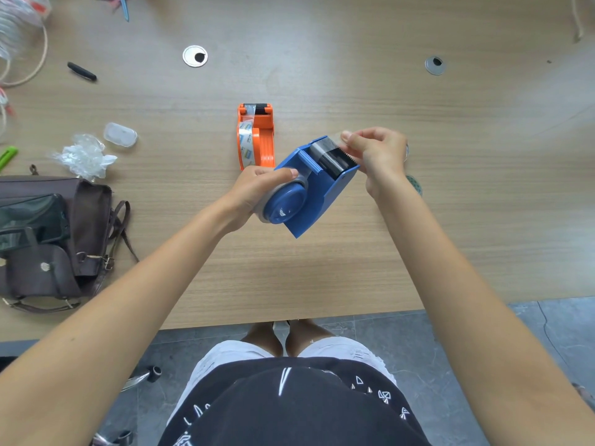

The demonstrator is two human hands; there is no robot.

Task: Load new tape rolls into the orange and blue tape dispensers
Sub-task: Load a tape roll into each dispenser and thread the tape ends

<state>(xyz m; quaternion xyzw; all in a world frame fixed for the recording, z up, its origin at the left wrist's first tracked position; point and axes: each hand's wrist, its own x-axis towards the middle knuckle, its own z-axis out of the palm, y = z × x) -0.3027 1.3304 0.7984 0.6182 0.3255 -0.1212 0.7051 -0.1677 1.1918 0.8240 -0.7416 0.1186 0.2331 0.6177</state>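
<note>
The blue tape dispenser (325,194) lies tilted on the wooden table (322,268) at centre, with a clear tape roll (299,183) on its round hub. My left hand (257,191) grips the roll end of the dispenser. My right hand (375,154) pinches the free end of the clear tape at the black toothed cutter (338,159). The orange tape dispenser (257,136) stands just behind, apart from both hands, holding a clear roll with tape threaded to its front.
A brown bag (64,239) lies at the left edge, with crumpled clear plastic (85,157) and a small clear case (120,134) behind it. A black pen (81,71) and two metal cable grommets (194,55) sit farther back. The table's near edge runs just above my knees.
</note>
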